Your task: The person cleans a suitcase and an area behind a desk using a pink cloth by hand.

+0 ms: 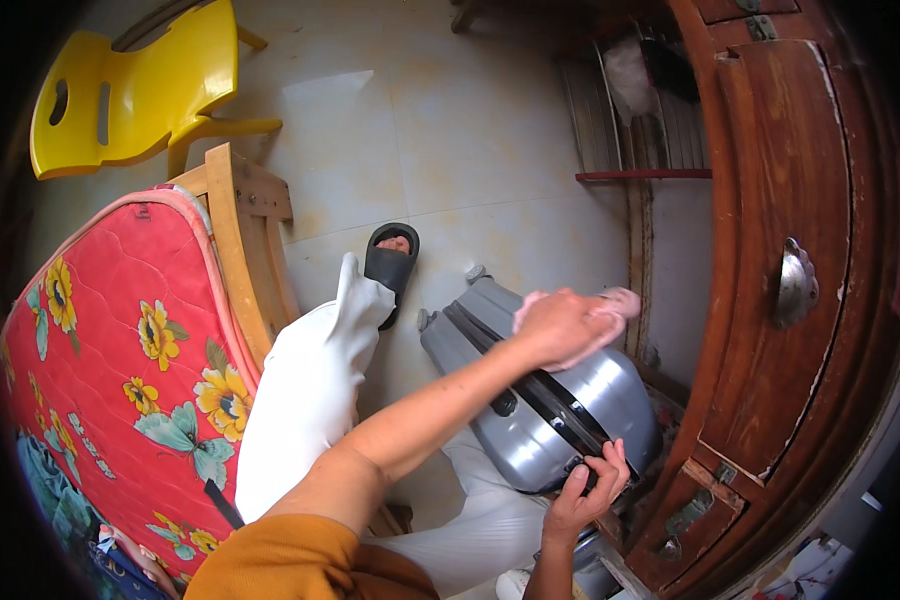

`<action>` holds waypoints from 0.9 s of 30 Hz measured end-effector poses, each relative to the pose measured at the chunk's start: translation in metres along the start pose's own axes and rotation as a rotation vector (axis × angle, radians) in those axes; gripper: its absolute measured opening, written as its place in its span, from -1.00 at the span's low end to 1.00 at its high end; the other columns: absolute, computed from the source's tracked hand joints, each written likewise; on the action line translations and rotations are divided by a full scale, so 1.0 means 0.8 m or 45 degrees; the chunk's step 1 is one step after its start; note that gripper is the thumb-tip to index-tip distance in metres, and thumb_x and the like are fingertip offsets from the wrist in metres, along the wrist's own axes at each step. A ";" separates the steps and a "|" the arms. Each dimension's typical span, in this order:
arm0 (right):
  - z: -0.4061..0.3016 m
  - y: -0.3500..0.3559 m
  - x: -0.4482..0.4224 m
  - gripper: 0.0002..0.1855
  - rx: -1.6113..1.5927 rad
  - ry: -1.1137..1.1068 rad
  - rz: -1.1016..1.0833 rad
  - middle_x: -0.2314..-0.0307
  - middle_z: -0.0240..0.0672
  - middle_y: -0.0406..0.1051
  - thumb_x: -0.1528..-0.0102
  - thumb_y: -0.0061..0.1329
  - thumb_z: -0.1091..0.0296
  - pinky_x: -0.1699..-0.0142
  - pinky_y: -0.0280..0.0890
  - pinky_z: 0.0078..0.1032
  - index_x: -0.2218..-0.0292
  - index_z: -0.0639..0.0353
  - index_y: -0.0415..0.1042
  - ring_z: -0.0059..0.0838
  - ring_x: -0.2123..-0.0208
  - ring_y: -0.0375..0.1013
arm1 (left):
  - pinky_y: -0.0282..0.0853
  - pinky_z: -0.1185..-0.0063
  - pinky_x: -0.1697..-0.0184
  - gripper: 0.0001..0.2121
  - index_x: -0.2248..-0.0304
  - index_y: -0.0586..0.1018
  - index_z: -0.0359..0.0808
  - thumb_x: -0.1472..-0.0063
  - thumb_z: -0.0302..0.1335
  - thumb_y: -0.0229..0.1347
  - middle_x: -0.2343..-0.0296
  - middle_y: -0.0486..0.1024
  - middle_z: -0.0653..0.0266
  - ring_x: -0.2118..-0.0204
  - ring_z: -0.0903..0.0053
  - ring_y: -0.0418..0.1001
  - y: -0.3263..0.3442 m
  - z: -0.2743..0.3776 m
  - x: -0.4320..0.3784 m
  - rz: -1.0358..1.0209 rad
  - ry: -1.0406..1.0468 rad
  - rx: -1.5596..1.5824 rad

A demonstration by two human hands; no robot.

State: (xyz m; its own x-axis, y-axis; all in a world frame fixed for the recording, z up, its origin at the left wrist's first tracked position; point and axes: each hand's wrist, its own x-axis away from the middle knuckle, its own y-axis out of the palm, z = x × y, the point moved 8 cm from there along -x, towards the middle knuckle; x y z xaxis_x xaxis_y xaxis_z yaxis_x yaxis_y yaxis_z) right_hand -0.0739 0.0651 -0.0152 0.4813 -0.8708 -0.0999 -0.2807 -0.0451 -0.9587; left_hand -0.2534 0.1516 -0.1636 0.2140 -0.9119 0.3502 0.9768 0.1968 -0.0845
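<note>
A grey hard-shell suitcase (538, 439) lies tilted in front of me, its small caster wheels (477, 273) pointing away. My left hand (562, 326) presses a pink cloth (586, 351) against the shell's upper right side, and part of the cloth bunches out beyond the fingers. At the near end, my right hand (586, 484) grips the suitcase by its black-trimmed edge, thumb on one side and fingers on the other. The exact part under the right palm is hidden.
Close on the right stands a brown wooden cabinet (776, 247) with a metal pull. A bed with a red floral quilt (120, 315) and wooden frame (244, 247) borders the left. Beyond it is a yellow plastic chair (146, 90). My foot wears a black slipper (388, 274) on the tiled floor (450, 157).
</note>
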 end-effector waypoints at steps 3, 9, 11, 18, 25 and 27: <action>-0.019 0.015 0.001 -0.71 0.090 -0.010 0.168 0.07 0.01 0.21 -0.07 -0.16 0.18 -0.12 -0.05 -0.13 0.35 0.26 0.25 0.07 -0.04 0.16 | 0.32 0.38 0.13 -0.67 0.20 0.58 -0.12 -0.11 -0.18 -0.04 0.35 0.55 0.13 0.22 0.28 0.43 -0.008 0.016 0.007 0.220 0.206 -0.115; -0.019 0.019 0.020 -0.63 0.028 -0.047 0.049 -0.01 0.11 0.06 -0.09 -0.22 0.10 -0.16 -0.13 -0.09 0.38 0.30 0.13 0.02 -0.10 0.03 | 0.28 0.35 0.04 -0.56 0.05 0.45 -0.16 -0.23 -0.08 -0.21 0.15 0.46 0.11 0.06 0.22 0.37 0.032 -0.254 -0.033 0.137 -0.519 -0.244; -0.009 0.017 0.027 -0.60 0.005 -0.013 0.008 -0.02 0.11 0.03 -0.10 -0.23 0.04 -0.16 -0.13 -0.05 0.36 0.28 0.12 0.06 -0.11 0.00 | 0.24 0.32 0.00 -0.51 0.01 0.40 -0.19 -0.23 -0.07 -0.26 0.08 0.41 0.07 0.02 0.19 0.33 0.030 -0.310 -0.012 0.068 -0.776 -0.240; 0.009 0.014 0.051 -0.48 0.035 -0.022 -0.148 0.00 0.04 0.00 -0.08 -0.21 -0.13 -0.15 -0.13 0.03 0.30 0.25 0.12 0.11 -0.13 -0.03 | 0.17 0.46 -0.07 -0.47 0.02 0.41 -0.28 -0.23 -0.10 -0.35 0.04 0.38 0.07 -0.04 0.20 0.30 0.055 -0.432 0.005 0.042 -0.947 0.130; -0.011 0.010 0.044 -0.55 0.017 -0.076 -0.196 0.01 0.10 0.04 -0.04 -0.19 -0.01 -0.15 -0.10 -0.02 0.31 0.27 0.13 0.11 -0.11 0.01 | 0.03 0.42 -0.10 -0.55 0.16 0.54 -0.20 -0.20 -0.09 -0.24 0.18 0.49 0.13 0.11 0.31 0.42 0.058 -0.191 -0.073 -0.325 -0.174 0.123; -0.011 0.012 0.041 -0.56 -0.032 -0.123 -0.094 0.03 0.13 0.07 -0.02 -0.17 0.03 -0.14 -0.07 -0.04 0.32 0.29 0.14 0.12 -0.09 0.04 | -0.06 0.35 -0.13 -0.57 0.22 0.58 -0.16 -0.17 -0.09 -0.20 0.21 0.51 0.15 0.12 0.31 0.43 0.087 -0.125 -0.076 -0.519 0.082 -0.021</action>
State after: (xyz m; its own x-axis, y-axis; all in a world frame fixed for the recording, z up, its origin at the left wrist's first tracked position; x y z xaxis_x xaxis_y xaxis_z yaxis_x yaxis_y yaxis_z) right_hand -0.0679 0.0318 -0.0254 0.5789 -0.8135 -0.0559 -0.2620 -0.1206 -0.9575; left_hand -0.1992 0.1845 -0.2841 -0.1922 -0.9347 0.2991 0.9810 -0.1908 0.0342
